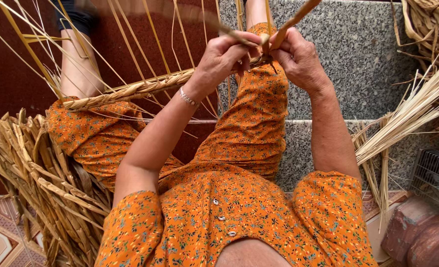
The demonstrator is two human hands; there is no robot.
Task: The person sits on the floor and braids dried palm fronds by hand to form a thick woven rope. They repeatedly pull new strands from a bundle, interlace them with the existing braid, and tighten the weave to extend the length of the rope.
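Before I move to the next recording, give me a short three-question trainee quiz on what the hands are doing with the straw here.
1. True or false: both hands meet on the same strands at the end of the braid.
2. Which hand wears a bracelet? A) left hand B) right hand C) neither
3. Fill in: the pile of dried leaves lies on the person's ____ side.

Key:
1. True. Both hands pinch the strands where the braid ends, above the knee.
2. A.
3. Left; a bundle of pale straw lies on the right.
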